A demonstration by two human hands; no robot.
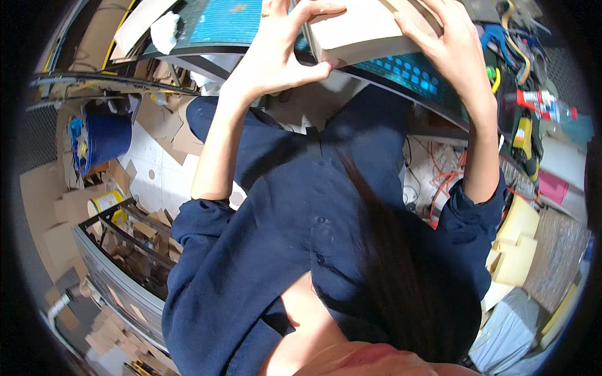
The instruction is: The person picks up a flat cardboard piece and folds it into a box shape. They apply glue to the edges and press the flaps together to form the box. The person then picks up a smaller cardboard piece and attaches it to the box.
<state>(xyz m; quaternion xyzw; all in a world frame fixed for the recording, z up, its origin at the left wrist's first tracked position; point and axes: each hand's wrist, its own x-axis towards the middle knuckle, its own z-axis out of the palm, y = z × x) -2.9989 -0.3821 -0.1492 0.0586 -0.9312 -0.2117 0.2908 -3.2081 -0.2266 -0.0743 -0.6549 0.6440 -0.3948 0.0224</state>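
Observation:
At the top edge of the head view, a pale cream block-like piece [357,28] with a flat top and a thinner front face is held over the table's edge. My left hand [282,44] grips its left side, thumb at the lower front corner and index finger along the top. On the right side, my right hand [448,44] has its fingers bent against the piece. The far part of the piece is cut off by the frame, so its full shape and what it is made of cannot be told.
Beneath my hands lies a table with a blue cutting mat [222,22] and a crumpled white wad [165,32]. Tools and a red-capped bottle [561,111] crowd the right. A blue bin [108,143], a metal-framed cart [119,269] and cardboard scraps stand left. Red cables [444,178] trail below right.

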